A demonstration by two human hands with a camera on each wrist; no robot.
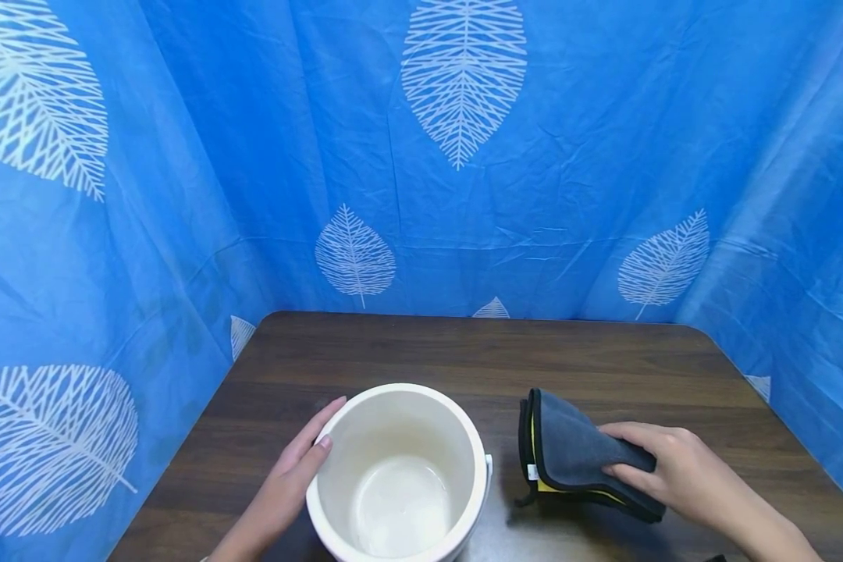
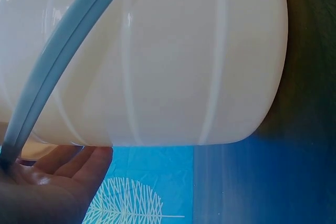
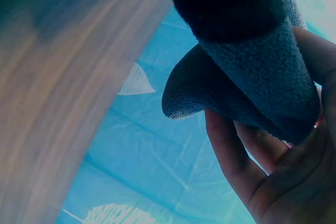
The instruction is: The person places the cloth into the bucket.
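A cream bucket (image 1: 393,406) stands on the table, its inside bare to the bottom. At its left side my left hand (image 1: 288,476) touches the rim with thumb and fairly straight fingers. Part of those fingers (image 2: 94,166) is hidden behind the bucket wall in the left wrist view. To the right, my right hand (image 1: 667,464) grips a folded grey microfibre towel (image 1: 569,445) by its right end, thumb on the near side. The towel has black edging, a yellow underside and a small white tag. In the right wrist view, fingers (image 3: 231,150) wrap the fuzzy towel (image 3: 262,72).
A pale bucket handle (image 2: 58,51) crosses the bucket's outer wall in the left wrist view. The dark wooden table (image 1: 478,351) ends at rounded back corners. A blue curtain (image 1: 569,195) with white leaf prints surrounds the back and both sides.
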